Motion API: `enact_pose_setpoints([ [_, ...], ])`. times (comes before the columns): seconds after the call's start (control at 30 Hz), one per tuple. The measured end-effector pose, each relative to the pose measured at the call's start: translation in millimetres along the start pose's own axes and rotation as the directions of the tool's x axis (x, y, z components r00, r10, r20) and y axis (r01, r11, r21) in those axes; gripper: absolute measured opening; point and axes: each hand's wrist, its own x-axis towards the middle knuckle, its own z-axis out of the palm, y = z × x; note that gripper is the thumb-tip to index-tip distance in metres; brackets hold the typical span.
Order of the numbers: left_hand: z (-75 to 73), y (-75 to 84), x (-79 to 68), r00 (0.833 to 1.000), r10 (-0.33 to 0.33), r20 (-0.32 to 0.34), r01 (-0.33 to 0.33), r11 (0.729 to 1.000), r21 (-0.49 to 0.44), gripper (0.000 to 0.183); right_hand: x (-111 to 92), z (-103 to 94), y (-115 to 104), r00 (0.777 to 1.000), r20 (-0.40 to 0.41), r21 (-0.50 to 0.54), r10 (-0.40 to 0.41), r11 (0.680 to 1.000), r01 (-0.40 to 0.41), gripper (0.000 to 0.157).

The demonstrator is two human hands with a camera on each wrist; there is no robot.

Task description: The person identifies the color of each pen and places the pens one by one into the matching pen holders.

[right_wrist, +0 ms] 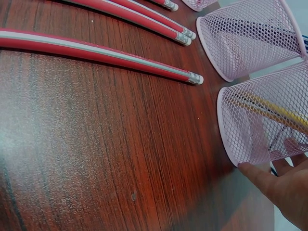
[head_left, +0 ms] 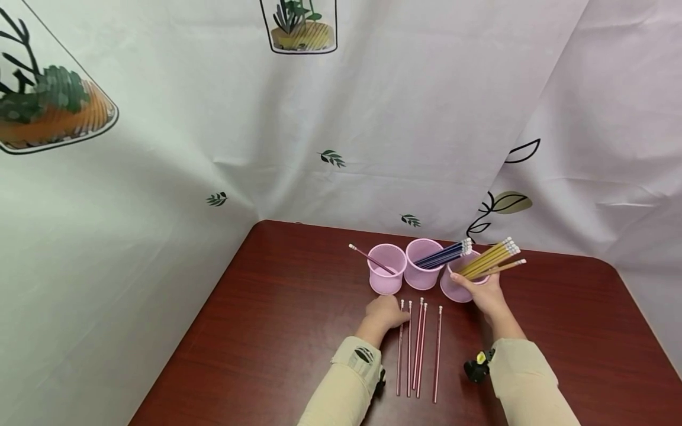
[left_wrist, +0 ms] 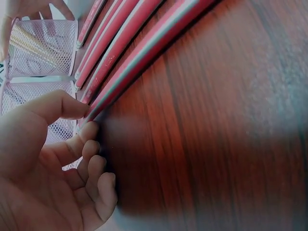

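My left hand (head_left: 385,310) is low over the table, with thumb and index fingertip pinching the eraser end of the leftmost red pencil (head_left: 399,361). The pencil's shaft (left_wrist: 139,60) runs up to the right in the left wrist view, and the other fingers curl loosely below. My right hand (head_left: 487,294) holds the side of the right pink mesh pencil cup (right_wrist: 260,120), one finger at its base edge. Yellow pencils (head_left: 490,258) lean rightward in that cup. Several more red pencils (head_left: 438,355) lie roughly parallel beside the pinched one.
The middle pink cup (head_left: 421,278) holds dark blue pencils (head_left: 444,254), erasers up. In the left pink cup (head_left: 385,284) one red pencil (head_left: 362,252) leans left. The cups stand in a row near the back of the brown table (head_left: 256,331), before a printed white cloth (head_left: 298,118).
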Motion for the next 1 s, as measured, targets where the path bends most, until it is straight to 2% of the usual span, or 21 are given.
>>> enact_pose_setpoints([
  [0.13,-2.1,-2.5,-1.3,1.0,0.006,0.008,-0.006,1.0,-0.027,0.035,2.8,-0.6,2.8,1.0,0.001,0.005,0.005,1.0,-0.005,0.106],
  [0.23,-4.4,-3.5,-2.5,1.0,0.013,0.005,-0.013,0.999,-0.047,0.035,-3.2,-0.4,-7.6,1.0,0.011,0.006,0.027,1.0,-0.027,0.108],
  [0.37,-7.7,-3.9,-3.9,0.998,0.059,-0.001,-0.058,0.995,-0.081,0.034,-5.4,-0.3,-9.7,0.999,0.01,0.011,0.037,0.999,-0.038,0.107],
  [0.47,-11.5,-2.6,-5.4,0.995,0.099,-0.003,-0.099,0.986,-0.131,0.034,0.5,-0.7,0.4,0.999,-0.002,0.021,0.036,0.999,-0.036,0.107],
  [0.6,-19.8,1.9,-8.7,0.993,0.12,-0.014,-0.12,0.966,-0.229,0.035,-2.0,-1.0,-3.8,0.999,0.013,0.002,0.041,0.999,-0.041,0.107],
  [0.77,-33.2,8.7,-11.1,0.986,0.148,-0.074,-0.163,0.942,-0.295,0.034,-0.6,-1.4,-0.7,0.999,0.002,-0.004,0.037,0.999,-0.037,0.106],
  [0.9,-44.4,12.9,-11.2,0.976,0.176,-0.129,-0.206,0.94,-0.271,0.03,3.8,-0.9,7.0,0.999,-0.022,0.004,0.037,0.999,-0.037,0.107],
  [1.0,-54.2,16.1,-12.1,0.967,0.187,-0.172,-0.226,0.944,-0.241,0.026,1.3,-0.4,2.8,0.999,-0.018,0.006,0.039,0.999,-0.039,0.107],
])
